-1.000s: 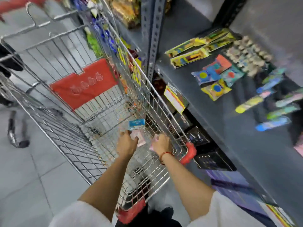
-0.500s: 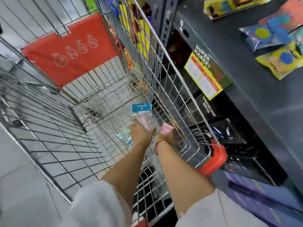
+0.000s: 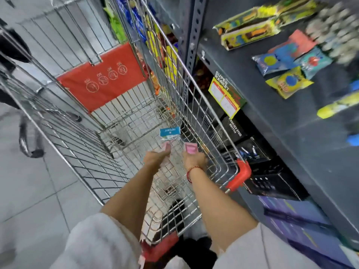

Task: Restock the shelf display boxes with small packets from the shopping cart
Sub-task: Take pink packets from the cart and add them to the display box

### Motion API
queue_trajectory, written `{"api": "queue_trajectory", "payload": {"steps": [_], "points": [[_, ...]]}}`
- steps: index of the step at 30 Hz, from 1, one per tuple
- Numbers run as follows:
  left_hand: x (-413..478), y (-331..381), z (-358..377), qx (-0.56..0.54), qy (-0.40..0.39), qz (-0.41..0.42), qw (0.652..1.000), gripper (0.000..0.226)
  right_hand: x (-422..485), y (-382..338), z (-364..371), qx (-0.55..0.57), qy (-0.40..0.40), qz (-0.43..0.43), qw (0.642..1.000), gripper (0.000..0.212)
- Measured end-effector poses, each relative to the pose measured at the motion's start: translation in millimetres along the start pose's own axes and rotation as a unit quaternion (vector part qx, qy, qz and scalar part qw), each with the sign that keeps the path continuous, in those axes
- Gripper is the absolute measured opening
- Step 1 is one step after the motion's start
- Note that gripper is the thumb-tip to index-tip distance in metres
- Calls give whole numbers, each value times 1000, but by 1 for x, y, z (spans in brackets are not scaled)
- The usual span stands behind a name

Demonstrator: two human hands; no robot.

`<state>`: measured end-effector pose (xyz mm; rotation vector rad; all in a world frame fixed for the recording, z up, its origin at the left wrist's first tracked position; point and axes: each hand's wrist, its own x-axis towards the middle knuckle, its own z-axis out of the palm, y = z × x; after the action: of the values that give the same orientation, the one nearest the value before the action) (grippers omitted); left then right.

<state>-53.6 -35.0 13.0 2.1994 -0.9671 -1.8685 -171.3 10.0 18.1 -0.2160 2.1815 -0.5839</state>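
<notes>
Both my hands reach down into the wire shopping cart (image 3: pixel 196 105). My left hand (image 3: pixel 155 159) is closed on a small pink packet (image 3: pixel 166 147) near the cart floor. My right hand (image 3: pixel 194 161), with a red thread on the wrist, is closed on another pink packet (image 3: pixel 191 148). A blue-topped clear packet (image 3: pixel 170 132) lies on the cart floor just beyond both hands. To the right, the grey shelf (image 3: pixel 272 121) carries flat yellow-green display boxes (image 3: pixel 250 33) and loose colourful packets (image 3: pixel 287 61).
The cart's red child-seat flap (image 3: pixel 104 82) stands at its far end, and red corner bumpers (image 3: pixel 240 176) sit close to the shelf. Black boxes (image 3: pixel 262 167) fill the lower shelf. A yellow price tag (image 3: pixel 225 98) hangs on the shelf edge. Grey tiled floor (image 3: pixel 29 191) lies left.
The view has pulled back and up from the cart, and the shelf top shows again. Both hands have lifted slightly, still closed on pink packets.
</notes>
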Motion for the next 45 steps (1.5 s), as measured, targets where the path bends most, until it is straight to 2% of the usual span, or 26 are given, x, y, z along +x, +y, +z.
{"api": "queue_trajectory", "payload": {"steps": [3,7,9,11,14,16,20,24,27,32,35,38,42,45], "points": [[-19,3,-24,-136,-94,-27,986,51,-27,-9,-20,33,5,-75,997,37],[-71,13,-40,-230,-139,27,963,45,-64,-25,-54,51,18,-222,974,24],[-98,20,-43,-286,-174,66,940,47,-89,-36,-79,56,46,-286,955,25],[-125,33,-42,-298,-179,108,931,46,-109,-47,-102,66,73,-336,937,30],[-158,53,-33,-289,-173,169,926,40,-130,-58,-137,80,132,-410,899,55],[-179,66,-22,-261,-192,211,922,41,-141,-61,-164,97,156,-435,882,56],[-228,92,13,-228,-252,260,904,52,-153,-52,-231,127,220,-436,864,52],[-274,119,66,-249,-326,264,873,51,-151,-32,-299,174,288,-396,854,33],[-305,131,116,-237,-389,252,854,53,-148,-6,-349,192,346,-352,848,26],[-340,136,202,-193,-449,243,838,59,-134,39,-408,253,403,-253,843,38],[-359,128,244,-166,-442,199,859,57,-123,56,-430,284,419,-186,842,32],[-367,126,280,-142,-425,172,877,57,-106,63,-441,259,402,-146,866,33],[-363,137,319,-95,-373,173,907,56,-93,61,-453,256,384,-119,879,57],[-363,144,334,4,-375,212,903,52,-92,60,-460,255,385,-145,875,68]]}}
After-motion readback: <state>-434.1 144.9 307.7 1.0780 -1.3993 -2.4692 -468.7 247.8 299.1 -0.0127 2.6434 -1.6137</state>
